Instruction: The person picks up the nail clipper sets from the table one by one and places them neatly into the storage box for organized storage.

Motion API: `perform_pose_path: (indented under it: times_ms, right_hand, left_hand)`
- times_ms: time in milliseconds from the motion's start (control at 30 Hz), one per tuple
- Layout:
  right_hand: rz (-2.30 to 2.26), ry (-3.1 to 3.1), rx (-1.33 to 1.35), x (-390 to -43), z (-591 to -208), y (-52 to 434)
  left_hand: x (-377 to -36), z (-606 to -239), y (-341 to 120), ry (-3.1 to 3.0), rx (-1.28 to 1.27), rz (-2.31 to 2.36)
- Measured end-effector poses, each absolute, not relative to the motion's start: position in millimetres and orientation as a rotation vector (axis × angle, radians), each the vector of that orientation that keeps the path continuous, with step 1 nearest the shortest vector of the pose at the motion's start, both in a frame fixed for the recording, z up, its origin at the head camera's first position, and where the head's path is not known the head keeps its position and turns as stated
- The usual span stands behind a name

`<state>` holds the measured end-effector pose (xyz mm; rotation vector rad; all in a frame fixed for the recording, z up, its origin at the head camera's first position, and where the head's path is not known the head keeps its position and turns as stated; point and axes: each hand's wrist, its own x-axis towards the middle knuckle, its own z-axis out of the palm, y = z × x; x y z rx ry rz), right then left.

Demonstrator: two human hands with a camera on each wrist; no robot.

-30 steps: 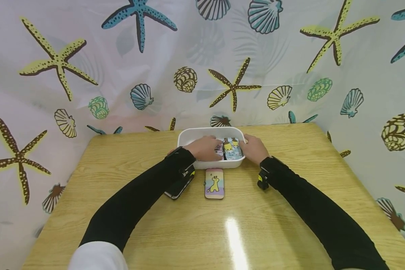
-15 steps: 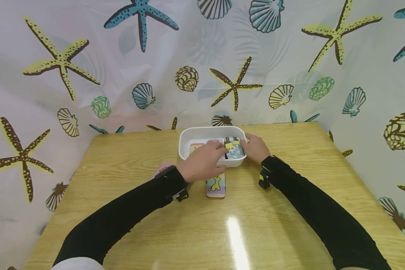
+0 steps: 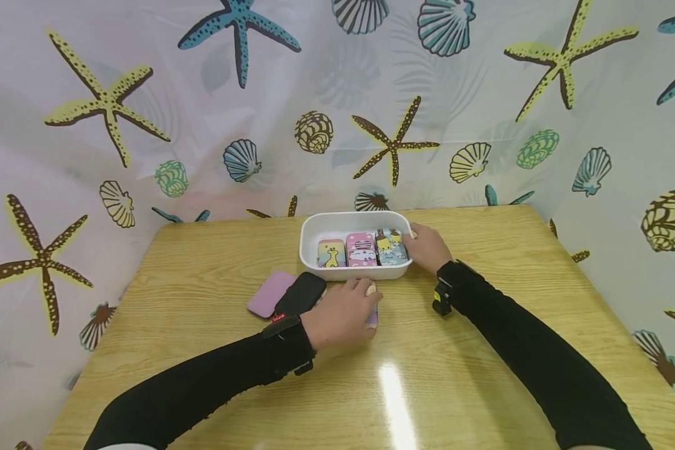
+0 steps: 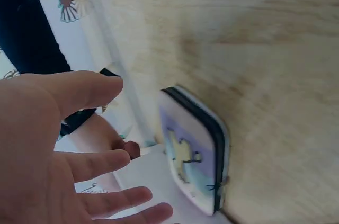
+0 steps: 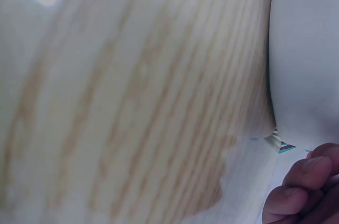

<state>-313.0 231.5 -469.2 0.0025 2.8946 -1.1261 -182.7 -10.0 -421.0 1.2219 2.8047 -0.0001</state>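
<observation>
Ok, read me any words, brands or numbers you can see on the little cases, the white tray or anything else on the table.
None can be read.
Cases in the white tray: giraffe case, pink case, blue case show cartoon pictures only; any lettering is too small.
Case under the left hand, in the left wrist view: a blurred giraffe, no text.
Red tag on the left wrist strap: too small.

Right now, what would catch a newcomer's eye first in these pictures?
Probably the white tray at the table's far middle, with three bright cartoon cases lined up inside. The right hand holds its right end. Nearer, the left hand hovers open over a giraffe-printed case, beside a black case and a pink one.
</observation>
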Motion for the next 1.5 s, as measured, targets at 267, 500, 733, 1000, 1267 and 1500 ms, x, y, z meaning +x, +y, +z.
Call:
perform_pose_path:
  times_ms: [267, 500, 733, 1000, 1267, 1500]
  right_hand:
    - [-1.127, 2.88, 0.017, -313, -470, 231]
    - [-1.132, 2.871, 0.01, -311, -466, 228]
    - [-1.138, 2.879, -0.008, -312, -467, 228]
    - [-1.16, 2.861, 0.022, -312, -466, 229]
    - [-1.136, 2.864, 0.016, -312, -467, 230]
    - [-1.141, 2.866, 0.02, -313, -468, 231]
  left_hand:
    - [-184, -439, -11, 2.767, 1.074, -0.006]
    - [-191, -443, -9, 2.766, 1.016, -0.012]
    - [-193, -443, -11, 2.751, 1.034, -0.009]
    - [-191, -440, -11, 2.736, 1.036, -0.036]
    - [-194, -443, -11, 2.738, 1.013, -0.004]
    - [-194, -442, -12, 2.728, 1.011, 0.07]
